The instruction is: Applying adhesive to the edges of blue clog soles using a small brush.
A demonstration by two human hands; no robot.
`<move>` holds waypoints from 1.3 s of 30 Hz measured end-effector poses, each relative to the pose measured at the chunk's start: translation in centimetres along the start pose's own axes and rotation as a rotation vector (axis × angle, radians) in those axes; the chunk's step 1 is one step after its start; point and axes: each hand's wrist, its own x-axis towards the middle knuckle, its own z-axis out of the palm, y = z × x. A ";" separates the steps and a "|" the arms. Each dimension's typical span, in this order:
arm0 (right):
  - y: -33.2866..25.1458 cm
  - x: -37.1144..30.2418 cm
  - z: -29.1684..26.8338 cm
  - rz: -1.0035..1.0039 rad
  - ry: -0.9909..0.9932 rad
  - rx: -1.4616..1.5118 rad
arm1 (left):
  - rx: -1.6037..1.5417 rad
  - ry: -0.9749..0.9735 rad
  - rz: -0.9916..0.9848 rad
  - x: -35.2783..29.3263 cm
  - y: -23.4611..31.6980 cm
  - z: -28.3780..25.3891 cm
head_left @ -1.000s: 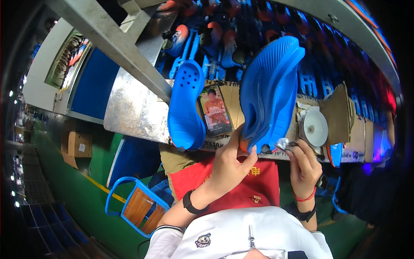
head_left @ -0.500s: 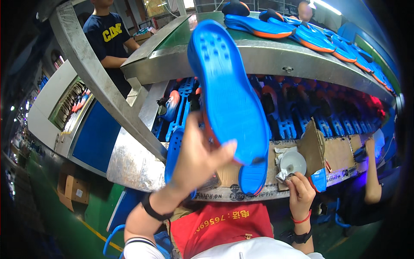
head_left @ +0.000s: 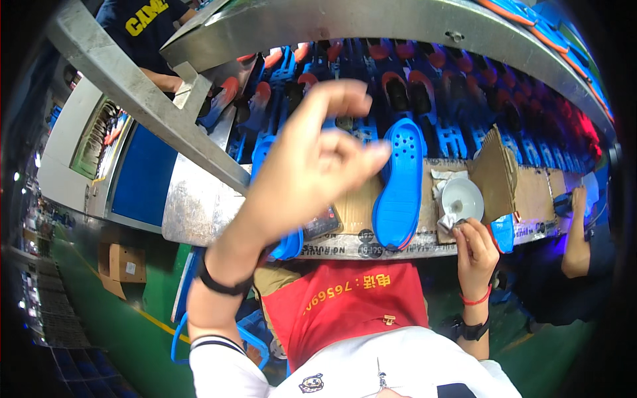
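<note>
My left hand (head_left: 318,156), blurred by motion, is raised over the bench with thumb and fingers apart and nothing visible between them. Just right of its thumb lies a blue shoe sole (head_left: 399,205), studded with holes at its far end. Another blue sole (head_left: 288,245) is mostly hidden under my left forearm. My right hand (head_left: 476,255) rests at the bench's front edge, fingertips pinched on something small and dark that I cannot make out. Crumpled white material (head_left: 447,222) touches those fingertips, beside a white bowl (head_left: 462,199).
An upright cardboard flap (head_left: 494,172) stands right of the bowl, with a blue piece (head_left: 502,233) before it. Behind, shoes (head_left: 398,89) fill blue racks under a metal beam (head_left: 371,30). A slanted metal post (head_left: 146,99) rises at left. Another person's arm (head_left: 576,232) is at right.
The large blue sole has left my left hand and is no longer seen in it. The view has tilted down, showing less of the upper shelf. My right hand keeps its place by the bowl.
</note>
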 end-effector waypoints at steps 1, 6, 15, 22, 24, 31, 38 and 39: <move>0.3 0.0 0.2 0.012 -0.005 0.000 | 0.068 0.037 -0.131 -2.2 -1.0 0.3; 1.5 0.8 1.0 -0.070 0.012 -0.088 | 0.462 0.112 -0.249 -10.1 -11.3 4.0; 3.2 1.9 1.5 -0.040 -0.054 -0.186 | 0.360 0.161 -0.362 -9.7 -17.3 6.8; 4.4 1.9 1.9 -0.028 -0.083 -0.222 | 0.212 0.131 -0.429 -7.3 -16.3 7.1; 4.4 2.0 1.9 -0.037 -0.088 -0.226 | 0.314 0.049 -0.411 -6.8 -16.5 7.3; 5.1 2.2 2.4 -0.062 -0.107 -0.263 | -0.261 0.240 -0.439 -6.5 -14.9 7.2; 5.6 2.2 2.4 -0.045 -0.141 -0.298 | -0.453 0.190 -0.349 -7.7 -12.0 7.1; 5.7 2.1 2.4 -0.042 -0.149 -0.304 | -0.499 0.120 -0.385 -7.7 -12.0 6.9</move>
